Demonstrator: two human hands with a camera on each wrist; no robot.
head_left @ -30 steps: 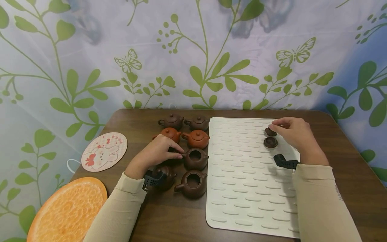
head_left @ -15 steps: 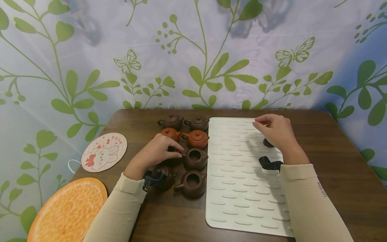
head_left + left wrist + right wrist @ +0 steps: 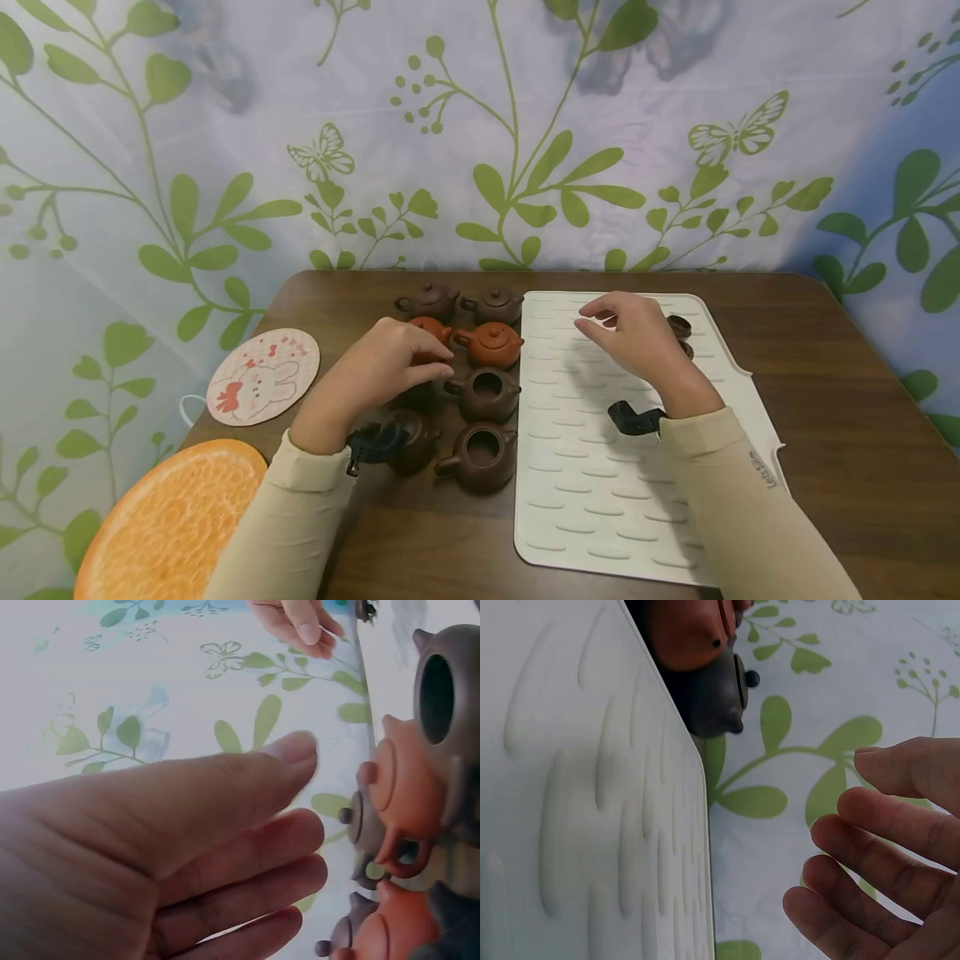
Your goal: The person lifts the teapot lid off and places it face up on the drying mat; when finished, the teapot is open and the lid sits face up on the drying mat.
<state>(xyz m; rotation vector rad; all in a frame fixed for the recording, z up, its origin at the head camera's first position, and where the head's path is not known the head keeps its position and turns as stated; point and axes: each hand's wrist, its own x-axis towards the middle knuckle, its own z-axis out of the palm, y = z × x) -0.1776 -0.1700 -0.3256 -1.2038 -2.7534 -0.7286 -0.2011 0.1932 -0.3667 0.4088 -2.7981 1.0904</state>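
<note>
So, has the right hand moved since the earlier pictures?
Yes. In the head view, the right hand has moved left across the white mat, away from the small dark pieces and nearer the teapots.

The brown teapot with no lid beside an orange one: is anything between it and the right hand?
Nothing visible blocks the way. The right hand hovers over the white mat, which lies flat between that hand and the open brown teapot. The orange teapot beside it stands off that path.
</note>
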